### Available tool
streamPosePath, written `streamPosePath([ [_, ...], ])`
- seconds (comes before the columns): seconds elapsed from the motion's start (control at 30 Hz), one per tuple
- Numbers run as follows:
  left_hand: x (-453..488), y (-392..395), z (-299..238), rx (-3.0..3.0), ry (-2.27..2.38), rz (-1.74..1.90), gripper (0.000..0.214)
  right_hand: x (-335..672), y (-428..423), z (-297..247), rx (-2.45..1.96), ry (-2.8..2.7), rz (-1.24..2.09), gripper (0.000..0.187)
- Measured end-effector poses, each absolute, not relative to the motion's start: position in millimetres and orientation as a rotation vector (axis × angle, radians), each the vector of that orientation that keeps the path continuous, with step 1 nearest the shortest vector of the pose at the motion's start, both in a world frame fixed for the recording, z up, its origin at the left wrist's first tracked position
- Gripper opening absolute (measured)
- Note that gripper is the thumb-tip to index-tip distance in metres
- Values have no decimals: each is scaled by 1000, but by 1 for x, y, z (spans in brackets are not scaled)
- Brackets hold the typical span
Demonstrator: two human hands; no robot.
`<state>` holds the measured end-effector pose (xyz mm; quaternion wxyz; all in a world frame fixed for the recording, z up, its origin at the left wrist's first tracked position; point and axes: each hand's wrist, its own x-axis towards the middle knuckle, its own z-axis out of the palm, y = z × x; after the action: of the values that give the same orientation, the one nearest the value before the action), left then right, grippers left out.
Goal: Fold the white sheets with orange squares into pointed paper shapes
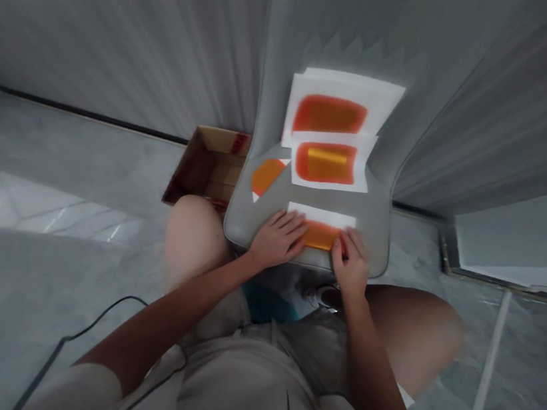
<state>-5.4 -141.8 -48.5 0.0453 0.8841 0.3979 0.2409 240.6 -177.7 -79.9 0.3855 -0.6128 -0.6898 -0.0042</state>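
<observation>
On the front of a grey chair seat lies a sheet of paper, white along its far strip and orange nearer me. Across its left end rests my left hand, fingers stretched out and lying on the sheet. My right hand is at the right end with fingers curled around the edge, slightly blurred. Farther back, a white sheet with an orange-red patch lies on the seat. Behind it, more white sheets with a similar patch lean against the backrest. A cut orange piece with white corners lies to the left.
An open cardboard box stands on the floor left of the chair. Grey curtains hang behind it. My legs straddle the chair front. A black cable runs at lower left, and a pale pole or strip lies at right.
</observation>
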Motion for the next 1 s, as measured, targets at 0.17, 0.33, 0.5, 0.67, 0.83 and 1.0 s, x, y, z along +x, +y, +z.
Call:
streamPosePath([
  [0.17,-5,-142,-48,2711,1217,739,43,240,-177,-80,-1573,-1758,-17,34],
  [0.33,-4,-142,-49,2718,1232,777,41,240,-177,-82,-1561,-1748,-39,34],
  [0.5,-3,-141,-49,2683,1255,771,43,240,-178,-84,-1580,-1760,-32,34],
  [0.67,-3,-142,-45,2653,1289,744,46,241,-179,-84,-1594,-1778,-28,34],
  [0.83,-6,-147,-41,2668,1330,658,49,238,-182,-82,-1648,-1794,-47,37],
  [1.0,-9,-151,-41,2662,1386,595,55,234,-188,-79,-1774,-1851,-38,46],
])
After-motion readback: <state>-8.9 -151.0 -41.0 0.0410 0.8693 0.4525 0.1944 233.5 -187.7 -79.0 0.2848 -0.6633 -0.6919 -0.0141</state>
